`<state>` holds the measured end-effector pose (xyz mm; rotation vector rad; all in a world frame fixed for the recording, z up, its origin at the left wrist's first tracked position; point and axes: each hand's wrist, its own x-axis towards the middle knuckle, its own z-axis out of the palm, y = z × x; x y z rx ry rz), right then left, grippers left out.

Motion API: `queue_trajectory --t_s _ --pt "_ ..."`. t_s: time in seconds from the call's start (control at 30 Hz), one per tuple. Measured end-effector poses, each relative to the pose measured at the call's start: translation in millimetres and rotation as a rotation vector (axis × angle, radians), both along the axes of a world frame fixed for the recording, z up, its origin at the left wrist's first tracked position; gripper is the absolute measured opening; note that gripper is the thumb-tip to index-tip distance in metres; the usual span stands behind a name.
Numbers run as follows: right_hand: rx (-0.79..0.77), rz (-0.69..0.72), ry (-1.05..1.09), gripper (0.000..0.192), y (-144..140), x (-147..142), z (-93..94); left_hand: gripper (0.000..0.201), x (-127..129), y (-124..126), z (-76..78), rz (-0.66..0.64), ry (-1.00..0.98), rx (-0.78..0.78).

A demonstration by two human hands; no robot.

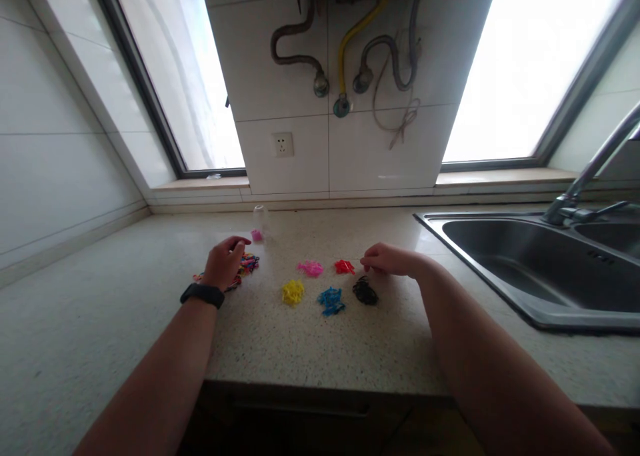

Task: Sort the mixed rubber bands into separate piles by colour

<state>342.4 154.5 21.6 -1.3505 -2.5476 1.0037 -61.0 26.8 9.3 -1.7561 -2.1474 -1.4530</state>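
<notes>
My left hand (224, 263), with a dark band on the wrist, rests over a mixed heap of multicoloured small elastic bands (249, 264). Its fingers are curled together, and whatever they hold is hidden. Just right of the red pile (345, 267) and above the black pile (365, 291) is my right hand (386, 259). Thumb and fingertips are pinched there; anything between them is too small to make out. Bands sorted by colour also lie in a pink pile (311, 269), a yellow pile (293, 293) and a blue pile (331, 301).
A clear plastic container (261, 217) stands behind my left hand, with a pink piece (257, 235) by its base. To the right, a steel sink (430, 224) with a faucet (570, 203) is set into the speckled countertop (320, 349). Pipes hang on the tiled back wall.
</notes>
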Motion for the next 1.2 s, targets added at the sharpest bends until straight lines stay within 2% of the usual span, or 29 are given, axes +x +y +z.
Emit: queue_trajectory --t_s 0.17,0.3,0.53,0.73,0.87,1.2 --pt "0.155 -0.204 0.106 0.038 17 -5 -23.0 0.036 -2 0 0.1 0.006 -0.023 0.021" --pt "0.11 -0.303 0.256 0.037 23 -1 -28.7 0.035 -6 2 -0.7 -0.019 -0.041 -0.001" --pt "0.088 -0.315 0.294 0.035 18 -1 -24.7 0.034 -12 6 -4.0 -0.048 -0.033 -0.102" --pt "0.085 -0.311 0.304 0.036 19 0 -25.6 0.032 -15 0 -2.7 0.011 0.182 -0.24" --pt "0.084 -0.309 0.302 0.038 19 0 -25.6 0.039 -15 -4 -0.2 0.046 0.296 -0.315" --pt "0.07 -0.3 0.281 0.039 24 1 -29.8 0.039 -18 -5 -0.3 -0.027 0.229 -0.443"
